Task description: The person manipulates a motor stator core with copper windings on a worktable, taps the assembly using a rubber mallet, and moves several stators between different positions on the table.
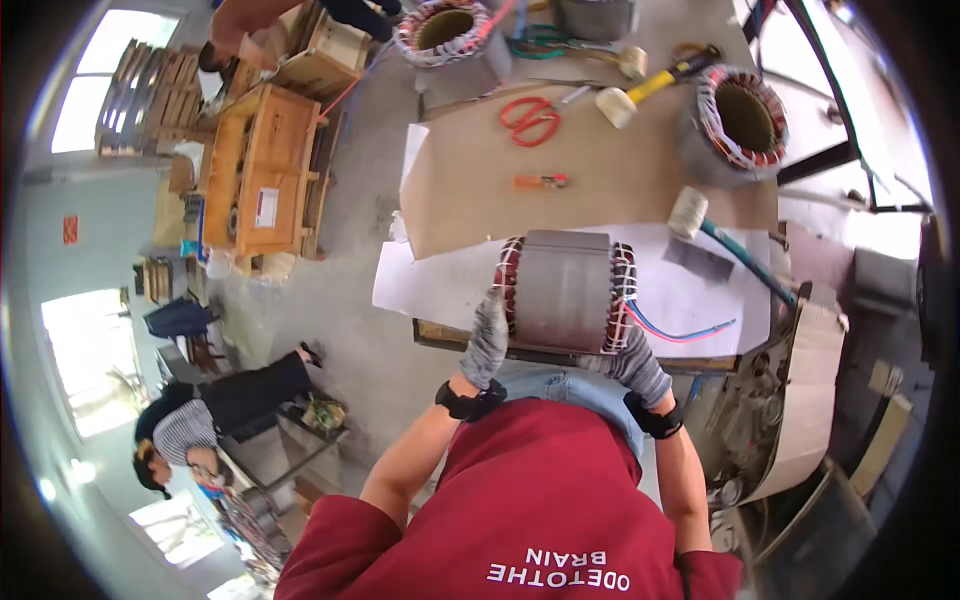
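Observation:
A motor stator (565, 290) lies on its side at the near edge of the workbench, its grey steel core between two laced rings of dark red windings. My left hand (486, 338), in a grey knit glove, grips its left end. Against the lower right end is my right hand (640, 368), gloved alike, its fingers partly hidden beneath the stator. Blue and pink lead wires (682, 334) run out from the right winding onto white paper (440, 285).
Red-handled scissors (530, 122), a small orange-handled tool (540, 182), a yellow-handled mallet (640, 95) and a green-handled mallet (735, 245) lie on the bench. More stators (745, 120) stand beyond. Wooden crates (262, 175) and other people (200, 425) are to the left.

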The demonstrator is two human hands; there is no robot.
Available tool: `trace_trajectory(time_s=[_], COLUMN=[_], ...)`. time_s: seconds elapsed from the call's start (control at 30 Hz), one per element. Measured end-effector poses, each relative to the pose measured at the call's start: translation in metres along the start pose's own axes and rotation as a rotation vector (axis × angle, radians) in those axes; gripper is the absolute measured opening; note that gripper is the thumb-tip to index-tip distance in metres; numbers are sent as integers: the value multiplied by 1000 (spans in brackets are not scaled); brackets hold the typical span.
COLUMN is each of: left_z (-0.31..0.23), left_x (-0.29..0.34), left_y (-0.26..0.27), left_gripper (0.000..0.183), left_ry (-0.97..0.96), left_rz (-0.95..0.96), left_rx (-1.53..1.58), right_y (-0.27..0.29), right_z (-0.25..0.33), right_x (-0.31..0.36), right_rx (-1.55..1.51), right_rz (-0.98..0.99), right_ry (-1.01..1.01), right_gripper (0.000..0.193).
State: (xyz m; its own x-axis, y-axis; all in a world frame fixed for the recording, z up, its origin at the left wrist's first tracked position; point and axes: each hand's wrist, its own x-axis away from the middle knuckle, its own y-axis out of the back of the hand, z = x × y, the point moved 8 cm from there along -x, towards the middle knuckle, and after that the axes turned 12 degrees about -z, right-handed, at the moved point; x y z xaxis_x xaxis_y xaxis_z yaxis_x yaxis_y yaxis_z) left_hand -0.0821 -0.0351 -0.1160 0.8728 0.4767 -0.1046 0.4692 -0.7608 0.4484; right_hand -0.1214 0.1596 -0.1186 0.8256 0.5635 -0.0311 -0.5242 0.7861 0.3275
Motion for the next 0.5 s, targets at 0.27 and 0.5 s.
trace_trajectory(time_s=[0.27,0.5], left_z=[-6,7], left_x=[-26,-63], left_y=[7,56], left_gripper=[39,30], left_ry=[137,428], left_rz=[7,-474], left_rx=[68,453], right_y=[15,-56], right_z=[51,144], right_x=[-47,-112], right_rx=[-112,544], right_rz=[-23,95], right_ry=[-215,656], right_gripper=[53,34])
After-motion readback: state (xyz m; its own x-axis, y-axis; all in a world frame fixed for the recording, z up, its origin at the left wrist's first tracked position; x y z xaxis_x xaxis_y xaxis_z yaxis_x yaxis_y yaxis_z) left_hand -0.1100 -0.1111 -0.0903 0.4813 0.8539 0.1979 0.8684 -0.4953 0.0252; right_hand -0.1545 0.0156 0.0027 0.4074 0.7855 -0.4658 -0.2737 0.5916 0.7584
